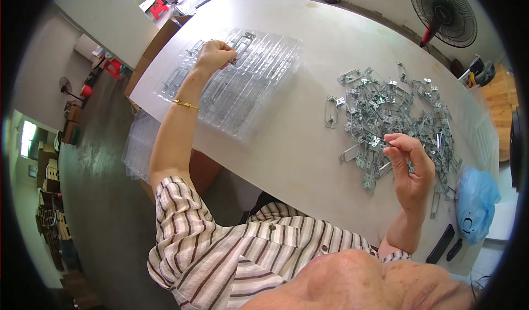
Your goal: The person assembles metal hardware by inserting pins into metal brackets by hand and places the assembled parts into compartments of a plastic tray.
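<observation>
- What's leftmost on your feed?
- At nine o'clock I have spare clear plastic trays (140,144), below the edge of the tabletop (286,166). At eleven, the left grip (216,56) is over the ribbed clear trays (237,103), its fingertips pinched narrow on what looks like the end of a metal bracket (233,62).
- How will that handle?
- Light and stiff, I'd judge, a bit slick, with thin edges. I'd take it by the flat end plate, not the slender rods, which might bend. The trays look flimsy, so I'd press lightly.
- And further right?
- Between two and three o'clock I see the heap of metal brackets (394,111), loosely tangled on the tabletop. I'd lift from an outlying piece, as the middle ones could snag.
- The other grip?
- The right grip (410,166), at three, is at the heap's near side, thumb and forefinger nearly together. I can't tell whether a bracket sits between them. Beyond it lie a dark phone (441,244) at four and a blue plastic bag (477,205) just above that.
</observation>
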Demonstrator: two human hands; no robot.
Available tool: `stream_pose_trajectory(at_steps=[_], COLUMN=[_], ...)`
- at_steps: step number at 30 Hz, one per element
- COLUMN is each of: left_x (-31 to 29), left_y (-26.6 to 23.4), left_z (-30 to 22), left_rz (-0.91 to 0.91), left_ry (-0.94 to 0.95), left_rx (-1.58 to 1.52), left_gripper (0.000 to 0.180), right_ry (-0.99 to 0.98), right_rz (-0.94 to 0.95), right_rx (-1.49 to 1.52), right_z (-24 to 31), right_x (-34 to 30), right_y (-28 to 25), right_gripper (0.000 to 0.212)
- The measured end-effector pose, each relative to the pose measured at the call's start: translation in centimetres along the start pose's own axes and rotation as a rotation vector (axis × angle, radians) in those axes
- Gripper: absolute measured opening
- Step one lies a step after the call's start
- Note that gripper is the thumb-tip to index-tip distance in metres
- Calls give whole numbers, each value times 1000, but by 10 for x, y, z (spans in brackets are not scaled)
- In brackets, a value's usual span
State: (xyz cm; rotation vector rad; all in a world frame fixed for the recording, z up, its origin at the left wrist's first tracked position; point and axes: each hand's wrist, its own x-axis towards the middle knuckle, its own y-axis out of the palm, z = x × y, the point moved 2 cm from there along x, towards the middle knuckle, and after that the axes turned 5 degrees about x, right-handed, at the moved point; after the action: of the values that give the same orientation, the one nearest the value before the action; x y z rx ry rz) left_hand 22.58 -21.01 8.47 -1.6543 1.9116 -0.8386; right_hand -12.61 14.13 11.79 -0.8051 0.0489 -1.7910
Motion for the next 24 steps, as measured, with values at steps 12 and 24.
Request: stream_pose_trajectory(at_steps=[12,24], left_x=[40,-9], left_y=[26,17], left_z=[8,-39], left_rz=[101,-229], left_ry=[-68,240], left_rx=[123,316], left_gripper=[15,21], right_ry=[-27,-21], right_rz=[17,-226], right_rx=[-12,196], right_z=[-6,0], right_x=[4,-9], right_y=[-2,-15], right_gripper=[7,8])
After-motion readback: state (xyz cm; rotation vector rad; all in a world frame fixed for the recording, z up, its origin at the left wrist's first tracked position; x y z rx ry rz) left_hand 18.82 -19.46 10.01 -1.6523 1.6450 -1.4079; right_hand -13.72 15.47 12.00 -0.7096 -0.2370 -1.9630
